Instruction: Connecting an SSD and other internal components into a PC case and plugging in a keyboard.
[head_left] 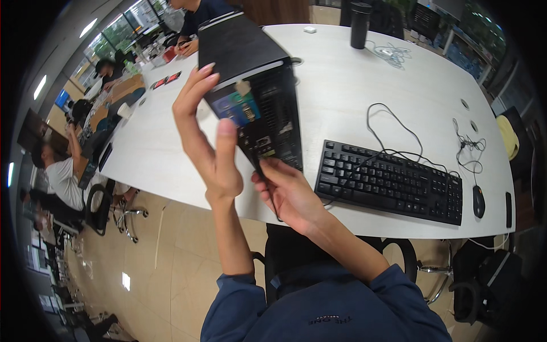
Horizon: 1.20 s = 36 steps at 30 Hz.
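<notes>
A black desktop computer case (242,48) stands on the table, its back panel (265,128) of ports turned toward me. My left hand (208,137) lies against the left side of the case. Its fingers are stretched out, with fingertips near the upper edge and the thumb apart in front of the ports. Low on the back panel, my right hand (290,191) pinches the end of a thin black cable (274,204) at the ports. Fingers hide the plug, so I cannot tell whether it sits in a port. The cable hangs below that hand toward the table edge.
Right of the case lie a black keyboard (390,182) with a looped cord, a black mouse (478,202) and its bundled cord (470,148). Farther back are a black tumbler (359,25) and a coiled pale cable (392,54). Other people sit at the far side and left.
</notes>
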Tool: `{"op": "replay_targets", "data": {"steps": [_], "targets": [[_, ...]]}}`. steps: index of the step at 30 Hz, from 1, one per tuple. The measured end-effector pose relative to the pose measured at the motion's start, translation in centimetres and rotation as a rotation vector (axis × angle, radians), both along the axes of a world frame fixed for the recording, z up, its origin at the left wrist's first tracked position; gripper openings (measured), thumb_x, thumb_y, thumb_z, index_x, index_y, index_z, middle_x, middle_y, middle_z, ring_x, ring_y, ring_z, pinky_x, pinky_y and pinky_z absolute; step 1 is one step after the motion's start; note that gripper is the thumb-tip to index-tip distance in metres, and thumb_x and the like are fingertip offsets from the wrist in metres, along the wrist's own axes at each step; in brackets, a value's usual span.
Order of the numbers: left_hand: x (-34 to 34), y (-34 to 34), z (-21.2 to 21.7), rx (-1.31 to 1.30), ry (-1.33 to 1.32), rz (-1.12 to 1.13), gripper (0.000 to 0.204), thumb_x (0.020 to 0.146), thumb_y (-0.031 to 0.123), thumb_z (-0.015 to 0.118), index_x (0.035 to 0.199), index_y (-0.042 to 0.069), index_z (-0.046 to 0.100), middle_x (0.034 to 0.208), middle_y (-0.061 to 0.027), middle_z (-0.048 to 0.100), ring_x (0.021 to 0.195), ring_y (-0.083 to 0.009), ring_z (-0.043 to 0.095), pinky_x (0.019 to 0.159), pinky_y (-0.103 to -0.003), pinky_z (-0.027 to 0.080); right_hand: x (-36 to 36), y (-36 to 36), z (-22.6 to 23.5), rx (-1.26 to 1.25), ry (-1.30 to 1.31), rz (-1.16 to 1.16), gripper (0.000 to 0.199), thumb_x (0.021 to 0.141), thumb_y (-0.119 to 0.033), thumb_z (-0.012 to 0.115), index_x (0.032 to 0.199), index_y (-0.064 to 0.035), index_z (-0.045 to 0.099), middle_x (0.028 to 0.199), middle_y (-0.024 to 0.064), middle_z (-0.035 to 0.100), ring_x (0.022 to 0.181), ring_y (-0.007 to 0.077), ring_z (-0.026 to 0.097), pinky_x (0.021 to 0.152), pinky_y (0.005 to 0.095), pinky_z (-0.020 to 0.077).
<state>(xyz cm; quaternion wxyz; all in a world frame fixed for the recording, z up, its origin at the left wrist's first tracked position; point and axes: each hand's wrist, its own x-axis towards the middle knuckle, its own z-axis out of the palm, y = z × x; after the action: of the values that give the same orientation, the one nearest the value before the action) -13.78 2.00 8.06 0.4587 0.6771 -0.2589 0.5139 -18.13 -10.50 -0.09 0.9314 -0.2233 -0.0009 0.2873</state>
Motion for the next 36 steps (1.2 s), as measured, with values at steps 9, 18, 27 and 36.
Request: {"op": "replay_targets", "data": {"steps": [9, 18, 27, 36], "targets": [[-0.9, 0.6, -0.4, 0.084, 0.017, 0.162, 0.046, 0.104, 0.030, 0.046, 0.136, -0.004, 0.048, 0.143, -0.0227, 0.050, 0.135, -0.0331, 0.046, 0.117, -0.046, 0.029, -1.7, -16.3, -2.8, -0.689, -0.856, 0.076, 0.024, 0.099, -0.012, 0.066, 0.120, -0.0002, 0.065, 0.110, 0.0069, 0.071, 0.104, 0.0129, 0.066, 0.096, 0.0287, 0.0529], [0.4, 0.0, -0.9, 0.071, -0.077, 0.232, 0.042, 0.106, 0.024, 0.045, 0.140, 0.000, 0.046, 0.142, -0.0198, 0.052, 0.132, -0.0305, 0.049, 0.114, -0.046, 0.035, -5.6, -43.0, -0.7, -1.975, -0.349, -1.236, 0.019, 0.093, -0.014, 0.066, 0.106, -0.0049, 0.074, 0.092, 0.0074, 0.076, 0.087, 0.0147, 0.072, 0.080, 0.0312, 0.0561], [0.2, 0.7, -0.8, 0.128, -0.050, 0.287, 0.043, 0.106, 0.024, 0.043, 0.142, 0.002, 0.045, 0.144, -0.0181, 0.051, 0.132, -0.0289, 0.049, 0.114, -0.045, 0.034, 3.9, -47.8, 1.2, -2.682, -0.077, -0.352, 0.028, 0.086, -0.029, 0.073, 0.101, -0.0054, 0.074, 0.099, 0.0149, 0.076, 0.094, 0.0298, 0.073, 0.092, 0.0422, 0.0511], [-1.0, 1.7, -0.6, 0.218, 0.012, 0.389, 0.043, 0.106, 0.027, 0.041, 0.143, 0.006, 0.047, 0.146, -0.0124, 0.052, 0.135, -0.0249, 0.046, 0.113, -0.041, 0.028, 5.8, -42.4, 5.3, -2.423, -0.428, -0.061, 0.030, 0.084, -0.032, 0.078, 0.090, -0.0034, 0.076, 0.086, 0.0110, 0.074, 0.086, 0.0231, 0.070, 0.083, 0.0352, 0.0521]]}}
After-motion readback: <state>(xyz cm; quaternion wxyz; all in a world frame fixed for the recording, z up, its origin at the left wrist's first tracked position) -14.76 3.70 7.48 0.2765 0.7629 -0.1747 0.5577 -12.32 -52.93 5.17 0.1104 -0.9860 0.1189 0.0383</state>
